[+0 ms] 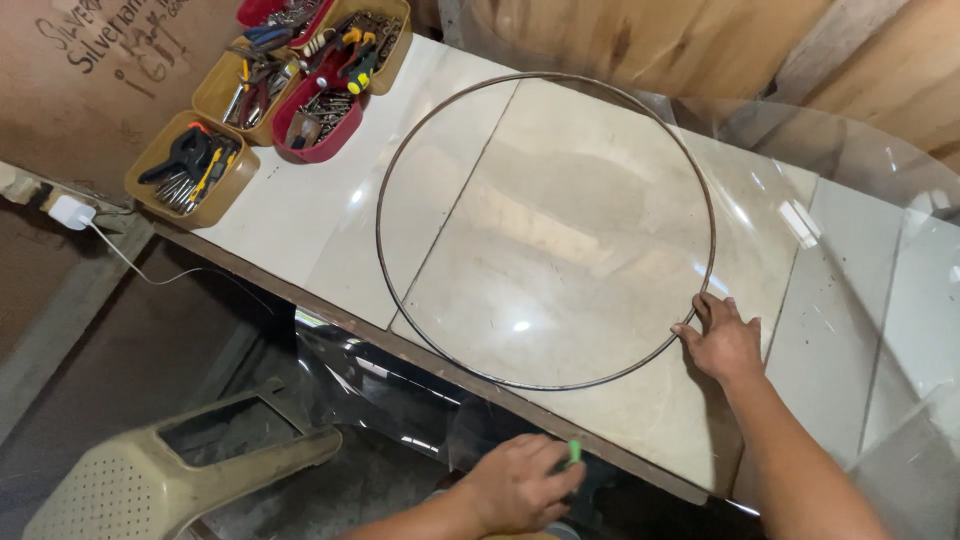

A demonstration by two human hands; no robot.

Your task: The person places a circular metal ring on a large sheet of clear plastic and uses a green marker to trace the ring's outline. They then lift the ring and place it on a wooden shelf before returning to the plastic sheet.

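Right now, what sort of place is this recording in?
Probably a small workshop. Trays of hand tools sit at the corner of a tiled workbench, with rough wooden walls behind. The right hand steadies a large metal ring on a clear plastic sheet.

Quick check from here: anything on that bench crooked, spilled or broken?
Nothing is spilled or broken. The metal ring lies flat under the right hand, but the clear plastic sheet overhangs the table's front edge, sagging near the left hand.
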